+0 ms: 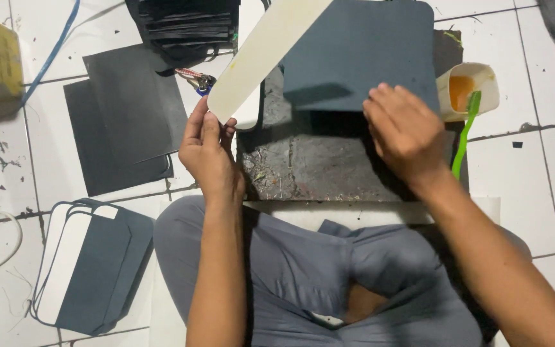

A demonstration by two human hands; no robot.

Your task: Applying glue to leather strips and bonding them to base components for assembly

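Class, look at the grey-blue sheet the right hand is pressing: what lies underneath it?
The grey-blue sheet rests on a dark, scuffed work board. The right hand presses its near edge; anything beneath the sheet itself is covered.

Left hand [208,154] holds a cream strip [266,53]; right hand [404,132] presses a grey sheet [361,48].

Cream panel [266,54] tilted up; blue-grey sheet [361,54] flat (rounded corners) on slab

Counting the pieces lying around the floor workspace

Two hands are showing: left hand [208,151], right hand [403,132]. One cream panel [266,54], one blue-grey sheet [361,51], two black sheets [126,119], one glue cup [483,78] and one green brush [465,132] are sitting here.
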